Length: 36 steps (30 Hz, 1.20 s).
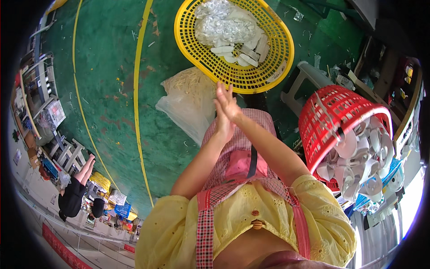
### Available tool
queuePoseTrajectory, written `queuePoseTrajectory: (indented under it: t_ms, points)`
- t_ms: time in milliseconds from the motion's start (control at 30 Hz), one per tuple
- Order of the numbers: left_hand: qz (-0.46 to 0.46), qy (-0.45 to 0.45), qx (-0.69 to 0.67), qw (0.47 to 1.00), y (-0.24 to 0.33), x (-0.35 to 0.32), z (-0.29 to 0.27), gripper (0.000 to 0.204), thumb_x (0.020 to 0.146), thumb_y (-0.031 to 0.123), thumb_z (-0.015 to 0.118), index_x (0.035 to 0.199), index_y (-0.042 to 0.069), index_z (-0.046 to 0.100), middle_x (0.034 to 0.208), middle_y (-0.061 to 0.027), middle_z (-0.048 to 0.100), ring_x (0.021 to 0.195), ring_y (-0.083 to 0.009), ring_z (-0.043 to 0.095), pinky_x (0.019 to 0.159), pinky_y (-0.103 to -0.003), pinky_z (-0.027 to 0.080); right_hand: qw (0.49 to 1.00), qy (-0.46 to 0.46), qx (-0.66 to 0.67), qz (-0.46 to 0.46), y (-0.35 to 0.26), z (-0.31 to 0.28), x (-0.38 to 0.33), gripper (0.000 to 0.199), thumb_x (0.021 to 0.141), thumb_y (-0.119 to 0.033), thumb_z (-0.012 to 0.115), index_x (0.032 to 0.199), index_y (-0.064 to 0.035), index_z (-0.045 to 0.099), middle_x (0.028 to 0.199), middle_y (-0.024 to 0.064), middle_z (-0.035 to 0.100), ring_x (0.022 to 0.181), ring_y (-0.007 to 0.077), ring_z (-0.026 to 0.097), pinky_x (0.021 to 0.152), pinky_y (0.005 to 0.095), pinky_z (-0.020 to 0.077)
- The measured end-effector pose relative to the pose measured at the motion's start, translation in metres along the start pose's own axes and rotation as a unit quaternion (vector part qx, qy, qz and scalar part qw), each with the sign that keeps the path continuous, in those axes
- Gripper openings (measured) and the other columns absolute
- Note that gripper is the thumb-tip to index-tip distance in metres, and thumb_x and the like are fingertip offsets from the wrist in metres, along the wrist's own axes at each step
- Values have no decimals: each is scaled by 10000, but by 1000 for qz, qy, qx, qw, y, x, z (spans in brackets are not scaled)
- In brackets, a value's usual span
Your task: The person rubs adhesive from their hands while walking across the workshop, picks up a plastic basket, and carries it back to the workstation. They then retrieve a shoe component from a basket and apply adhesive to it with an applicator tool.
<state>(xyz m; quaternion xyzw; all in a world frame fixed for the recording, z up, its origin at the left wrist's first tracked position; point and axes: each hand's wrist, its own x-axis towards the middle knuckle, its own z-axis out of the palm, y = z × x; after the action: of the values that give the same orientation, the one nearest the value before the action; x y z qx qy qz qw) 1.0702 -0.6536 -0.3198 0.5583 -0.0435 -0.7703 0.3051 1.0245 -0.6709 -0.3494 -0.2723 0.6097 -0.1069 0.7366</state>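
My left hand (pixel 224 124) and my right hand (pixel 229 106) meet palm to palm above my lap. The right hand's fingers stretch out, a little apart. The left hand lies flat against it, its fingers partly covered, and I see nothing held between them. Just beyond my fingertips stands a yellow plastic basket (pixel 188 50), holding clear plastic wrapping (pixel 226 24) and several white plastic pieces (pixel 247 57). Beside my hands, on the left, rests a translucent plastic bag (pixel 188 105) with many small beige pieces in it.
A red basket (pixel 320 117) full of white curved plastic parts (pixel 358 166) stands tilted at my right. Behind it is a grey plastic stool (pixel 309 74). Yellow lines (pixel 138 89) cross the green floor. Another person in dark clothes (pixel 73 197) is far left, near shelves.
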Motion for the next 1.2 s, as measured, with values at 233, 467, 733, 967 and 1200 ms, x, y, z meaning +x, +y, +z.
queuePoseTrajectory:
  t_ms: [233, 467, 733, 967, 1200]
  points:
    - [-23, 134, -42, 990, 6, 90, -93, 645, 760, 619, 191, 1291, 278, 60, 1348, 3, 102, 1194, -229, 210, 915, -441, 175, 966, -52, 27, -252, 19, 37, 74, 604, 767, -466, 366, 1212, -61, 318, 1305, 169, 170, 1209, 369, 79, 947, 510, 56]
    - [-16, 116, -137, 984, -14, 163, -127, 635, 766, 601, 214, 1290, 256, 113, 1336, -12, 143, 1199, -234, 206, 918, -469, 164, 936, -40, -124, -327, 64, 41, 176, 632, 755, -475, 379, 1257, -136, 199, 1320, 142, 125, 1221, 344, 37, 928, 551, 20]
    - [16, 27, -36, 999, -43, 214, -60, 798, 739, 645, 157, 1291, 72, 94, 1346, -78, 85, 1219, -236, 128, 948, -445, 68, 991, 10, -130, 19, 117, -95, 360, 445, 751, -350, 481, 1103, -79, 447, 1197, 170, 356, 1126, 276, 324, 872, 426, 306]
    - [32, 86, 62, 994, -73, 252, -75, 505, 759, 266, 470, 1185, 33, 334, 1176, -96, 405, 1049, -194, 403, 847, -297, 293, 828, 109, -526, -164, 187, -117, 466, 520, 678, -247, 599, 1124, -63, 404, 1103, 103, 437, 1035, 247, 407, 840, 358, 326]
    - [22, 48, 100, 994, -83, 266, -76, 361, 771, 101, 481, 1116, 14, 418, 1089, -69, 458, 996, -136, 425, 827, -251, 316, 769, 185, -573, -213, 210, -108, 456, 409, 588, -198, 634, 912, -47, 436, 898, 81, 487, 932, 220, 457, 754, 414, 365]
